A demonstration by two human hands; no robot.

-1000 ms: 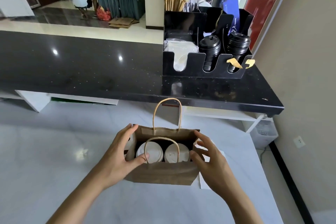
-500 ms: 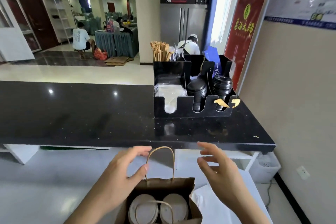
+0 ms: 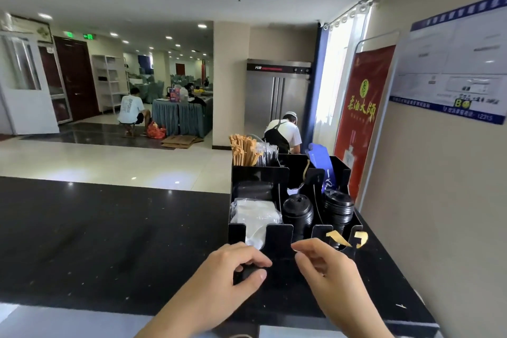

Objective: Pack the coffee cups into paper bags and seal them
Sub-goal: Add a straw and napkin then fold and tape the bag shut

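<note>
A wide hall with white ceiling lights stretches behind a long black counter (image 3: 109,241), and a beige wall closes the right side, hung with a red banner (image 3: 362,115) and a blue-edged notice board (image 3: 452,63). A steel double-door fridge (image 3: 277,93) stands at the back beside a square pillar. One person in a white shirt (image 3: 131,110) sits by a table draped in teal cloth, and another in a black apron (image 3: 282,134) bends down behind the counter.

On the counter's right end sits a black organiser (image 3: 277,236). Its compartments hold wooden stirrers (image 3: 244,149), a packet of white napkins (image 3: 255,214) and two stacks of black cup lids (image 3: 297,211), with a blue card standing at the back.

Both hands are raised in front of the organiser. The left hand (image 3: 233,271) has its fingers curled in toward the thumb, close together; a dark gap shows between them, and I cannot tell whether it grips anything. The right hand (image 3: 326,269) is loosely curled, thumb and forefinger tips almost meeting, possibly pinching something thin, though the view is too poor to be sure.

The paper bag with the coffee cups lies out of view, below the lower edge of the picture.
</note>
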